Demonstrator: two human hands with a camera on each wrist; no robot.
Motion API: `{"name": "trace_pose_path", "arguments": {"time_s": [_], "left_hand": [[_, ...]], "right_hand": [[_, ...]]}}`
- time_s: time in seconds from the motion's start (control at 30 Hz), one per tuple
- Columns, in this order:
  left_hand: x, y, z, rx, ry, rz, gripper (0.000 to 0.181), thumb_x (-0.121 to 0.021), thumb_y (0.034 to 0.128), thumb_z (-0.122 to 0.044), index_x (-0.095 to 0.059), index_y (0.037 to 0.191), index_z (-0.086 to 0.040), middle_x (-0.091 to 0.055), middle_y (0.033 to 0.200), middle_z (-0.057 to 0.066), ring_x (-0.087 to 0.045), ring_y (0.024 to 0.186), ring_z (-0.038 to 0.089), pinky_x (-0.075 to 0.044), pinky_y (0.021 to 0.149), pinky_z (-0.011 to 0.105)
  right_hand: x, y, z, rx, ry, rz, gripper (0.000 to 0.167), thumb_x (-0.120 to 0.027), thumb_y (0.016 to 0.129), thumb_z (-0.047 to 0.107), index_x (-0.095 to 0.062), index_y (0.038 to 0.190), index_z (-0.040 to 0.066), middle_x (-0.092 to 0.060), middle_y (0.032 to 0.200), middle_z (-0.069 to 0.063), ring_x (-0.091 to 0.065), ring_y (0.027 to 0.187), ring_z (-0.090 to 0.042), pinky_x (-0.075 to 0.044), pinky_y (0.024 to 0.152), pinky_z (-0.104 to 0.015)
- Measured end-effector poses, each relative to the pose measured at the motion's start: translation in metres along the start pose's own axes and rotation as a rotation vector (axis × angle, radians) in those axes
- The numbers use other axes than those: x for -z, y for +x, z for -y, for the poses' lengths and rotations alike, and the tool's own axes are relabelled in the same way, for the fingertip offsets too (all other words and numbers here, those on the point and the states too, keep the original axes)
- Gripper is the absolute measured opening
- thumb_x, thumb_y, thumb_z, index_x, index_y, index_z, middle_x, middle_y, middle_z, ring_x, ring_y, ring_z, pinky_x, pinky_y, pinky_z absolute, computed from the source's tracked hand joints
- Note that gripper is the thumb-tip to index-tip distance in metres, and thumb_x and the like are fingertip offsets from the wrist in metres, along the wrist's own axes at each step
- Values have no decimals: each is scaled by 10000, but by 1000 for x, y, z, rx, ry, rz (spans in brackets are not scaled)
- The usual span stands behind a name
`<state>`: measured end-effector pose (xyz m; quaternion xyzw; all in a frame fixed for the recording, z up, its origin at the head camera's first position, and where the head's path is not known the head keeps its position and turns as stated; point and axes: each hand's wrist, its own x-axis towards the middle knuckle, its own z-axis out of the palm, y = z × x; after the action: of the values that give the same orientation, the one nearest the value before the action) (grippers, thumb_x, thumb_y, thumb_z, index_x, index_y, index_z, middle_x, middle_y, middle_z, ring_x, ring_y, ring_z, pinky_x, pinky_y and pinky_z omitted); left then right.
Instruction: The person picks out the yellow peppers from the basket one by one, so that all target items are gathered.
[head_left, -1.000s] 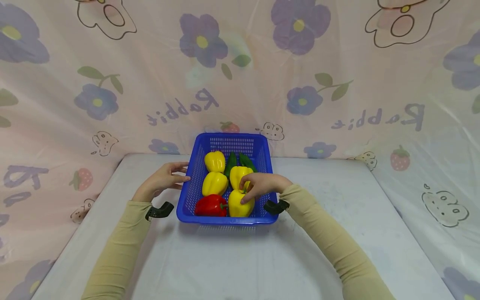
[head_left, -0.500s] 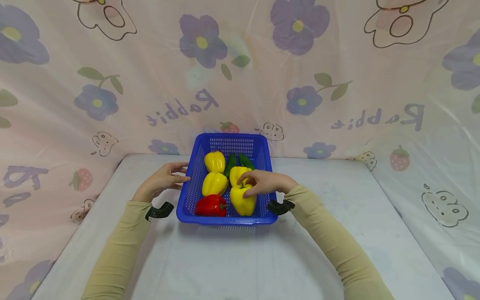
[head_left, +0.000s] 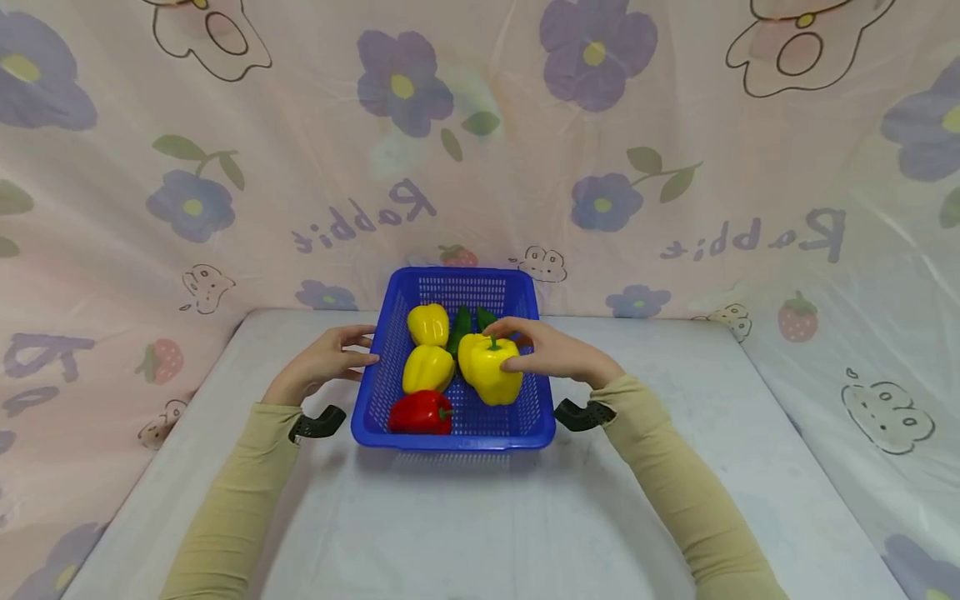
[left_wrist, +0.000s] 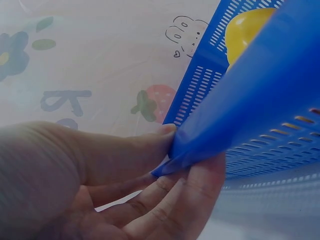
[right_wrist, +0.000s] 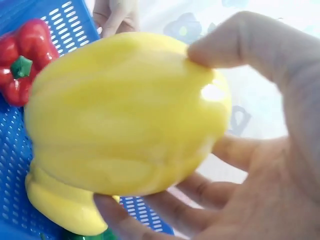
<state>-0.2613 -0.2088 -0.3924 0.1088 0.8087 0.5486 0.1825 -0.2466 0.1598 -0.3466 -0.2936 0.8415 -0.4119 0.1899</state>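
Note:
A yellow bell pepper (head_left: 497, 379) with a green stem is gripped by my right hand (head_left: 558, 350), held up over the right side of a blue plastic basket (head_left: 453, 444). In the right wrist view, the thumb presses one side of this pepper (right_wrist: 125, 115) and the fingers support the other. My left hand (head_left: 322, 362) holds the basket's left rim; in the left wrist view the thumb lies on the rim (left_wrist: 200, 135) with fingers beneath. Inside the basket are a red bell pepper (head_left: 418, 412), more yellow peppers (head_left: 427, 371) and dark green vegetables (head_left: 460, 333), partly hidden.
The basket stands on a white-covered table (head_left: 420, 525), near its back edge. A printed curtain (head_left: 480, 167) with flowers and rabbits hangs behind and along both sides. Black wrist mounts (head_left: 583, 414) sit below both hands.
My right hand has lifted the yellow pepper from the basket's front right and moved it up and to the right. It now covers part of the pepper behind. The left hand stays put.

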Motion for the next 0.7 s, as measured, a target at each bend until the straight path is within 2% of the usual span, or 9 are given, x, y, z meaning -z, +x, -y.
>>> {"name": "trace_pose_path", "arguments": {"time_s": [0.1, 0.27, 0.43, 0.53, 0.7], "left_hand": [[1, -1, 0, 0, 6, 0, 643, -602, 938, -73, -263, 1471, 49, -426, 1324, 314, -622, 960, 319, -558, 790, 410], [2, -2, 2, 5, 1, 3, 654, -605, 937, -76, -253, 1472, 54, -425, 1322, 320, -624, 955, 321, -559, 786, 412], [1, -3, 1, 12, -1, 1, 665, -614, 934, -85, -251, 1476, 47, -420, 1330, 318, -624, 957, 320, -559, 787, 408], [0, -2, 1, 9, 3, 2, 667, -612, 935, -85, -247, 1477, 47, -415, 1335, 319, -624, 961, 320, -560, 787, 406], [-1, -1, -1, 0, 4, 8, 651, -599, 940, -70, -247, 1475, 52, -412, 1334, 323, -624, 960, 327, -560, 784, 410]], "right_hand": [[3, -4, -2, 20, 41, -53, 526, -621, 895, 232, -449, 1371, 92, -457, 1360, -81, -452, 1193, -302, -388, 1020, -488], [9, -11, -8, -13, 118, -154, 474, -558, 949, 266, -412, 1374, 116, -426, 1385, -87, -429, 1248, -294, -344, 1057, -506], [18, -19, -15, -4, 203, -244, 437, -530, 969, 249, -390, 1357, 103, -428, 1370, -119, -439, 1217, -319, -341, 1046, -532], [25, -24, -19, 7, 233, -289, 470, -527, 965, 226, -353, 1374, 73, -430, 1359, -159, -445, 1194, -339, -335, 1043, -547], [37, -34, -29, -25, 266, -357, 521, -540, 961, 227, -309, 1390, 43, -407, 1372, -171, -438, 1180, -335, -344, 1031, -508]]}}
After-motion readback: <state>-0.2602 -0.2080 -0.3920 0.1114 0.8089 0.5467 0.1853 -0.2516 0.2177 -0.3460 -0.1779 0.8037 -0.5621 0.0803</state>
